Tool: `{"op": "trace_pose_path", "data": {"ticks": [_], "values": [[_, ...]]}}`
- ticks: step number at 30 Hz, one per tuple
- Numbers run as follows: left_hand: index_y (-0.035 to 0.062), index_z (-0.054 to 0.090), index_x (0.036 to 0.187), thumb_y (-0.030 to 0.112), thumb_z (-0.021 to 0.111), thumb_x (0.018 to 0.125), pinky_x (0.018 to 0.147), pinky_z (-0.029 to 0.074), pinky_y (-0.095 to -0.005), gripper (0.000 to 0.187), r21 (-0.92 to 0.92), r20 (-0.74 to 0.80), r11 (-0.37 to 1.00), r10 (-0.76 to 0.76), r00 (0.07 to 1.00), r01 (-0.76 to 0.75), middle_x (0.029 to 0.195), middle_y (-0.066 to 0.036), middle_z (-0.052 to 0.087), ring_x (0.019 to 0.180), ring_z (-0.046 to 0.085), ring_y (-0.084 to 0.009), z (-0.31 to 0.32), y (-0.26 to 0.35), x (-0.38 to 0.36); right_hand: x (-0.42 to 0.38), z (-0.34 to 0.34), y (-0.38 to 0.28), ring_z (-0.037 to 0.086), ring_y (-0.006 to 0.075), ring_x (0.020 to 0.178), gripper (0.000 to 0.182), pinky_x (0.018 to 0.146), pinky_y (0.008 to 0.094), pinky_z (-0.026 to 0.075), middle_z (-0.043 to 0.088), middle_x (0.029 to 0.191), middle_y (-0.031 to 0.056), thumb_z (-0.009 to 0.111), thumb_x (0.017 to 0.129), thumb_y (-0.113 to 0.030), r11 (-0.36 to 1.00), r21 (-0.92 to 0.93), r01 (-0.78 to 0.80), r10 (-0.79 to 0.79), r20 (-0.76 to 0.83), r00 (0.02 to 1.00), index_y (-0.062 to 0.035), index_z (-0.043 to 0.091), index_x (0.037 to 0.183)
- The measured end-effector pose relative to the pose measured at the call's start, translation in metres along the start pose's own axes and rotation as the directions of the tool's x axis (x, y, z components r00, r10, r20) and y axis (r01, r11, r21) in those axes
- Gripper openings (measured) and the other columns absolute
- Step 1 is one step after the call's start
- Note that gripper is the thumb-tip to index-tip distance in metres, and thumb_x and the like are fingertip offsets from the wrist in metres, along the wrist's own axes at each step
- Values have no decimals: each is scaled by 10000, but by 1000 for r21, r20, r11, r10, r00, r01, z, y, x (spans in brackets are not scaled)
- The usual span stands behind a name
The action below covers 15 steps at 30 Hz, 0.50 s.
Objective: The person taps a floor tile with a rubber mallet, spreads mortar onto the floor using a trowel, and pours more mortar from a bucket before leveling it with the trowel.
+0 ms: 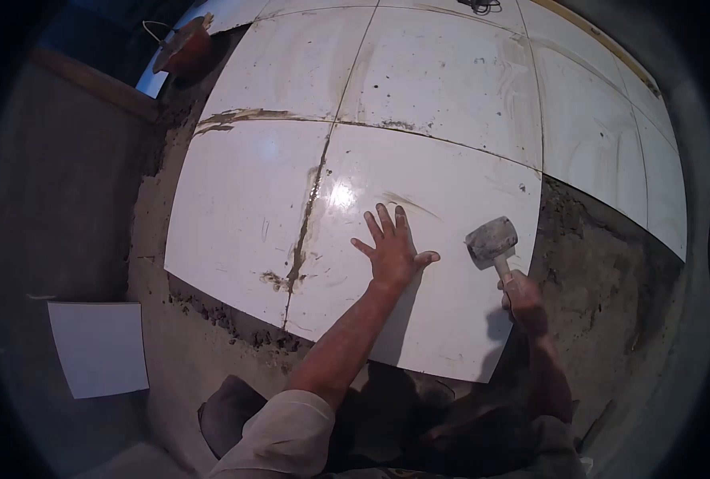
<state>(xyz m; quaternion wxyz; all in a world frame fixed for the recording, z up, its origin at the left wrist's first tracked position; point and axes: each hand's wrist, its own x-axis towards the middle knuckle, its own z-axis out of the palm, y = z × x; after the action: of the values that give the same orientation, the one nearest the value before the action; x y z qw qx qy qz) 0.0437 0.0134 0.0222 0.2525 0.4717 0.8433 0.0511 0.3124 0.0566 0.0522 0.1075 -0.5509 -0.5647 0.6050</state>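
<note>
My left hand [393,254] lies palm down with its fingers spread on a large white floor tile [443,319]. In my right hand [524,303] is the handle of a rubber mallet [491,242], its grey, dusty head over the right part of the same tile. A dirty joint smeared with mortar separates this tile from the white tile on its left [235,199]. Brown streaks and small specks mark the tile surfaces.
More white tiles [451,72] extend to the back and right. Rough mortar bed [587,271] shows at the right. A loose white tile piece [99,347] lies at lower left. At the upper left stands a reddish bucket [186,49] with a wire handle.
</note>
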Motion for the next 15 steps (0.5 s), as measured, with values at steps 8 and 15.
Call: {"op": "trace_pose_path", "data": {"ticks": [8,15], "values": [[-57,131,1462,741,652,592,972,55,-789,1290,16,-43,999,31,999,-31,1538,-258,24,1417,-38,-455,15,-10,1,47,7,-43,425,92,460,321,408,299,339,459,587,13,422,978,-341,996,-90,23,-25,-11,1000,-57,522,869],[-51,148,1460,728,668,588,987,54,-778,1279,4,-52,999,33,998,-32,1536,-256,59,1422,-36,-441,13,-12,-1,55,19,-27,451,130,470,287,431,328,367,478,566,42,457,953,-281,946,-322,34,-40,-11,999,-30,508,825]]}}
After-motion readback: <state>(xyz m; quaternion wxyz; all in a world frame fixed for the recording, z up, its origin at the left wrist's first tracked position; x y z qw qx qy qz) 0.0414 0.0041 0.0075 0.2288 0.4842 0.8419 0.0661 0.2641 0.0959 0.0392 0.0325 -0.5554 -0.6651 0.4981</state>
